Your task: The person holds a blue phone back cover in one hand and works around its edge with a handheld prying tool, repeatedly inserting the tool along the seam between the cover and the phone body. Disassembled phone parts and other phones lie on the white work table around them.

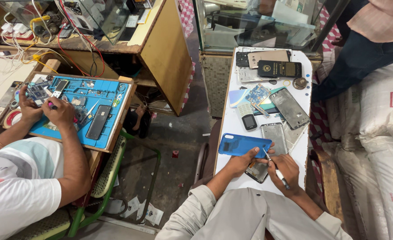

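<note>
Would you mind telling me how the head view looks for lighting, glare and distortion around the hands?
Head view: even, soft light, only faint shadows under the left hand and right hand; reflections glaze the glass case above the white table; wide-angle bending curves the edges; the dark phone stays sharp.

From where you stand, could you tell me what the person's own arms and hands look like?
Both arms wear long, loose, light grey sleeves, creased and pushed back just above the wrists. The left hand and right hand are bare: no gloves, rings, watch or bracelet visible.
</note>
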A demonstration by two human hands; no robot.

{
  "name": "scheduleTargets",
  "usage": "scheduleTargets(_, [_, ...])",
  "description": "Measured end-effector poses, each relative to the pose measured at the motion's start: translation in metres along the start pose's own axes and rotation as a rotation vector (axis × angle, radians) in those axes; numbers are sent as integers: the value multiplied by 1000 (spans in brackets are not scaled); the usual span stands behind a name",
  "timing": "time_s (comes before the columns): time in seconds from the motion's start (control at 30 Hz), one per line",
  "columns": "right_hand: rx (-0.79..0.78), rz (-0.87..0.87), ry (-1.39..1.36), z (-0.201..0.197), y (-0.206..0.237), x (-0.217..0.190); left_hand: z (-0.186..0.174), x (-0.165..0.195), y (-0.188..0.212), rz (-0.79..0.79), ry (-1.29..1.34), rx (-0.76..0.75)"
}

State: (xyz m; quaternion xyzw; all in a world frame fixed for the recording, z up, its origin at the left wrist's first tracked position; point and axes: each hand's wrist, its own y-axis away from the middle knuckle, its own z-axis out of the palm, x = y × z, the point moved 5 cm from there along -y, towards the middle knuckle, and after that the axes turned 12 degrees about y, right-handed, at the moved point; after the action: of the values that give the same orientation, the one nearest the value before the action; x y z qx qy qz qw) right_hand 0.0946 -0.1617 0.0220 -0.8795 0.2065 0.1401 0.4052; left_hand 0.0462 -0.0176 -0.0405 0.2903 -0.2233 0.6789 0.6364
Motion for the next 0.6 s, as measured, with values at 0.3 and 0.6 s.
scheduleTargets(0.3, [30, 20, 19, -1, 2, 1, 5, 5, 2, 24, 8, -60])
scheduleTargets(0.6, [88, -55, 54, 6, 10, 2, -1, 2, 2, 25, -21, -8])
